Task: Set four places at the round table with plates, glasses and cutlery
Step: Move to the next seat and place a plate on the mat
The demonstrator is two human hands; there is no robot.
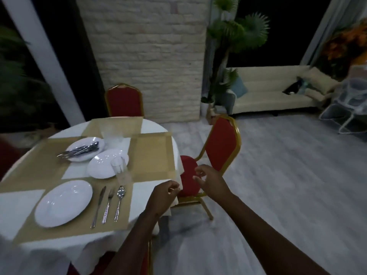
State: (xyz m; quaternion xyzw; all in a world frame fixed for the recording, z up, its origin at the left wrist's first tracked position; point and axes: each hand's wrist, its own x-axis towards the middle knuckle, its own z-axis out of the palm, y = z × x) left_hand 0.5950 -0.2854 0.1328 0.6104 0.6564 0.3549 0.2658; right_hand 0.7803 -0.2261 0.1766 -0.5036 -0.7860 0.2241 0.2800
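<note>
The left hand (163,192) sat at the desk (153,126) rim, fingers curled loosely around nothing, touching the hanging white cloth (175,197); the right hand (208,178) hovered half open and empty just beyond the rim, over the red chair (220,143); right of both hands the grey floor (288,175) lay bare. Left of the left hand stood one laid place: plate (63,203), knife (98,206), fork (108,205), spoon (119,202), and a glass (121,170) just beyond them; further off, two more plates (107,162), one bearing the spare cutlery (79,150).
</note>
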